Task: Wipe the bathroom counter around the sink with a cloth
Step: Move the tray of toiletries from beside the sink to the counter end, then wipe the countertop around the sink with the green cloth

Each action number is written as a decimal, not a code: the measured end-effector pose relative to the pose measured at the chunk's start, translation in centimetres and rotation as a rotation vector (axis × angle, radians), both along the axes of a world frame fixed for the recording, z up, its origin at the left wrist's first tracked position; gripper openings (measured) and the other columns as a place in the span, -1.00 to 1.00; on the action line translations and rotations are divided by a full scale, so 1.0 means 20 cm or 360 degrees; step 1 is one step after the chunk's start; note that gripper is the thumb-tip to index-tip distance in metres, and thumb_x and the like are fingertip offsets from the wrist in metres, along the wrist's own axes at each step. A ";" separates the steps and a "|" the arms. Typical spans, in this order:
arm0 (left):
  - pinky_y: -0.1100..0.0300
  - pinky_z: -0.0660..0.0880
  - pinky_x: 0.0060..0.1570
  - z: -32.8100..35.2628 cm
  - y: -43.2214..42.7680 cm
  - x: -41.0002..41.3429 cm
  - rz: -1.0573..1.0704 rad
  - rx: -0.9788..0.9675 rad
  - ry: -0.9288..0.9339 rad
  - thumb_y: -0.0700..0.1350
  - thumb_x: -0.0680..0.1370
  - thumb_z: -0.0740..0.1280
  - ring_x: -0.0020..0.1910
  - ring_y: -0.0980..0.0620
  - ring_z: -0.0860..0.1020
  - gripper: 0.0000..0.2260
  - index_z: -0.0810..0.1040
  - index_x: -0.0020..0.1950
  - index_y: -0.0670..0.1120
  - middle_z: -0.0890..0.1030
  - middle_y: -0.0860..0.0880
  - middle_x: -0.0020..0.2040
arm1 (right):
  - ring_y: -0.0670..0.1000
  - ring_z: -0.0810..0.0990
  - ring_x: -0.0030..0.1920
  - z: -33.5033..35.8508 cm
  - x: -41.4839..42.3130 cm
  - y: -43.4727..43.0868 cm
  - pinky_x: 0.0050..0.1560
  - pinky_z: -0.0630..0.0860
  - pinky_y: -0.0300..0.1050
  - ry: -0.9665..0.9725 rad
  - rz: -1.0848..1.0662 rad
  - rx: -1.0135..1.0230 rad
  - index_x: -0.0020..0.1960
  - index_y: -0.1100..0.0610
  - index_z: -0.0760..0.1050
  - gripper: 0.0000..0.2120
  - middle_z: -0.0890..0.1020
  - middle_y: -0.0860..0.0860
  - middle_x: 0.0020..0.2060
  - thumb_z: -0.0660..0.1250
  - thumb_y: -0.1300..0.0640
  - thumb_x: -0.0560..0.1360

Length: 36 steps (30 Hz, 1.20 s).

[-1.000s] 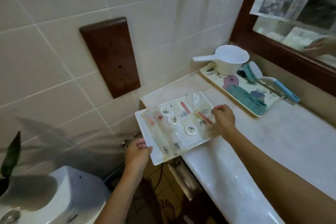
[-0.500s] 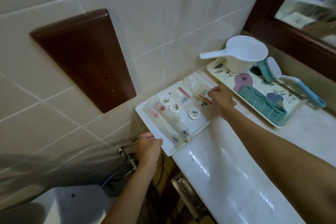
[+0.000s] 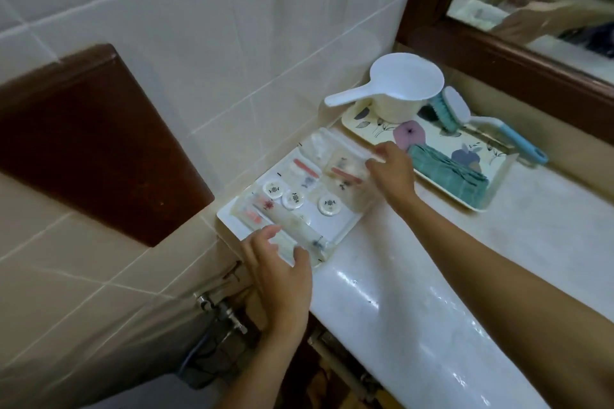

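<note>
Though wall-tight, tray point(image 3: 345, 232) at counter point(image 3: 415, 292) end.

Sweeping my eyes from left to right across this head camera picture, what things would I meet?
Dark wooden panel on the wall → white tray of small packets → white scoop → brush with a blue handle.

The folded teal-green ribbed cloth point(image 3: 448, 173) lies flat at the near right end of a flower-printed cream tray point(image 3: 428, 133), with no hand on it. The pale marble-look counter point(image 3: 471, 279) carries that tray toward its far end. The counter's rounded front edge is glossy, with bright wet-looking highlights.
</note>
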<state>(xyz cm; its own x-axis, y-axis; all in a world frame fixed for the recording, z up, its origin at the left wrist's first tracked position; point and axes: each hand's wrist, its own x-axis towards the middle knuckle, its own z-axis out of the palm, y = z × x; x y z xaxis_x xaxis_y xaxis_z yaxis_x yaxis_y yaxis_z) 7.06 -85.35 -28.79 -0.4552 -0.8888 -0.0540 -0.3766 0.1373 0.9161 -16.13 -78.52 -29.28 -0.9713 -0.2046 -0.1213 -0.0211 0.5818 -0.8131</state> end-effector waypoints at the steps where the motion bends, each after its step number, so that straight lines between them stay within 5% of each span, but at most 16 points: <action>1: 0.30 0.48 -0.08 0.01 0.04 -0.04 -0.0192 -0.0109 0.0076 -0.26 0.45 0.40 0.03 0.16 0.45 -0.65 0.43 0.15 0.03 0.37 0.08 0.15 | 0.07 0.52 0.15 0.00 -0.01 0.06 0.19 0.47 0.08 0.0067 -0.0021 0.0007 0.16 0.11 0.54 -0.68 0.60 0.03 0.12 0.30 0.17 0.41; 4: 0.40 0.41 -0.04 0.00 0.18 -0.19 -0.0794 -0.0358 0.0103 -0.22 0.46 0.34 0.04 0.15 0.47 -0.73 0.50 0.12 0.02 0.39 0.13 0.13 | 0.16 0.51 0.13 0.00 -0.08 0.24 0.14 0.46 0.11 0.0282 -0.0141 0.0150 0.09 0.12 0.57 -0.72 0.62 0.07 0.05 0.28 0.20 0.39; 9: 0.00 0.45 0.17 -0.26 0.38 -0.40 -0.1498 -0.0690 -0.0246 -0.15 0.47 0.29 0.25 -0.03 0.43 -0.67 0.57 0.22 0.05 0.46 0.00 0.31 | 0.22 0.42 0.25 -0.01 -0.26 0.51 0.14 0.42 0.07 0.0328 -0.0110 0.0663 0.26 0.17 0.52 -0.62 0.55 0.19 0.21 0.23 0.28 0.46; 14: 0.00 0.42 0.19 -0.38 0.42 -0.42 -0.1555 -0.0899 -0.0293 -0.14 0.47 0.25 0.31 -0.04 0.33 -0.66 0.60 0.18 0.11 0.44 -0.03 0.38 | 0.18 0.29 0.41 -0.05 -0.39 0.62 0.31 0.30 0.15 0.0078 0.0009 0.0950 0.47 0.04 0.28 -0.46 0.33 0.12 0.45 0.20 0.25 0.50; 21: 0.01 0.42 0.16 -0.39 0.42 -0.43 -0.1567 -0.1005 -0.0288 -0.18 0.44 0.31 0.30 -0.05 0.35 -0.66 0.61 0.18 0.08 0.45 -0.04 0.36 | 0.20 0.29 0.30 -0.13 -0.44 0.61 0.18 0.24 0.20 0.0044 -0.0108 0.1194 0.32 0.06 0.32 -0.58 0.34 0.13 0.34 0.18 0.19 0.47; 25: 0.01 0.42 0.18 -0.40 0.42 -0.43 -0.1567 -0.1023 -0.0259 -0.13 0.49 0.18 0.30 -0.08 0.38 -0.66 0.61 0.17 0.08 0.45 -0.04 0.36 | 0.20 0.27 0.24 -0.11 -0.44 0.59 0.10 0.24 0.15 0.0081 -0.0123 0.1288 0.24 0.12 0.38 -0.63 0.40 0.17 0.24 0.17 0.26 0.44; 28: -0.01 0.43 0.18 -0.39 0.42 -0.44 -0.1562 -0.1007 -0.0251 -0.12 0.49 0.13 0.27 -0.11 0.41 -0.64 0.62 0.16 0.07 0.46 -0.06 0.34 | 0.16 0.28 0.20 -0.07 -0.40 0.59 0.08 0.21 0.10 0.0152 -0.0204 0.1137 0.16 0.06 0.47 -0.69 0.46 0.10 0.13 0.21 0.25 0.44; 33: -0.02 0.44 0.14 -0.38 0.42 -0.44 -0.1563 -0.0981 -0.0276 -0.10 0.48 0.10 0.27 -0.13 0.42 -0.63 0.63 0.13 0.07 0.47 -0.05 0.33 | 0.12 0.32 0.13 0.07 -0.16 0.70 0.02 0.08 -0.14 0.0283 -0.0598 0.0425 0.16 -0.01 0.51 -0.79 0.39 0.01 0.02 0.28 0.11 0.53; 36: -0.02 0.43 0.09 -0.38 0.42 -0.44 -0.1549 -0.0993 -0.0277 -0.12 0.46 0.16 0.24 -0.14 0.43 -0.66 0.64 0.11 0.06 0.48 -0.06 0.31 | 0.03 0.50 -0.05 0.14 0.07 0.89 -0.01 0.34 -0.04 0.0337 -0.0813 -0.0010 -0.06 0.05 0.51 -0.93 0.57 -0.04 -0.14 0.33 0.19 0.49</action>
<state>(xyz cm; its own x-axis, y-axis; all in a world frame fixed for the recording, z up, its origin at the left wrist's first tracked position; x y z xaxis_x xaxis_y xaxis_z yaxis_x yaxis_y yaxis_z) -1.84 -76.94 -36.44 -0.9881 -0.0632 0.1399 0.0216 0.8450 0.5343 -14.65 -60.81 -26.57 -0.9502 0.2991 0.0873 0.0992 0.5560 -0.8253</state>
